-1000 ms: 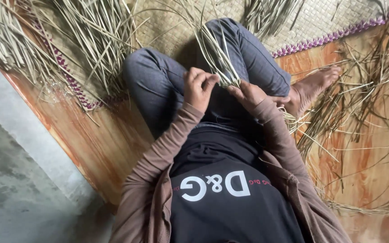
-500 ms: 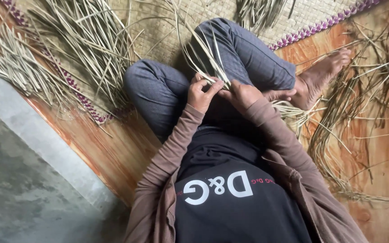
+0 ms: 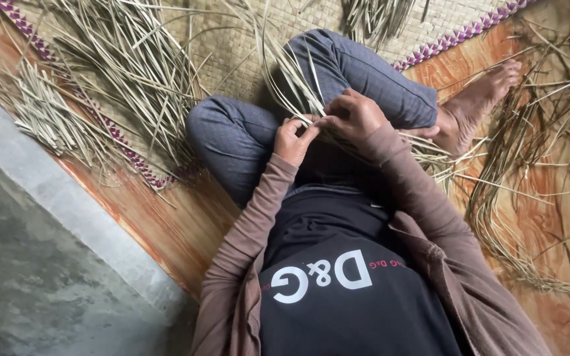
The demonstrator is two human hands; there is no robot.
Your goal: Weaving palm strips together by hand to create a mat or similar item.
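Observation:
I sit cross-legged in grey trousers on a woven straw mat (image 3: pixel 245 39). My left hand (image 3: pixel 293 140) and my right hand (image 3: pixel 354 117) meet above my lap, both pinching the same bundle of long dry reed strips (image 3: pixel 285 69). The strips fan up and away from my fingers over my raised knee. My fingertips touch each other at the bundle's lower end. My brown sleeves reach to both wrists.
Loose piles of dry reed lie at the upper left (image 3: pixel 120 59) and left (image 3: pixel 47 112), and tangled strands at the right (image 3: pixel 536 145). The mat has a purple and white braided edge (image 3: pixel 463 33). A grey concrete ledge (image 3: pixel 41 250) runs along the left. My bare foot (image 3: pixel 479 99) rests on the orange floor.
My hands have drawn closer together on the reed bundle, and the view has shifted slightly so that the legs and hands sit more to the centre.

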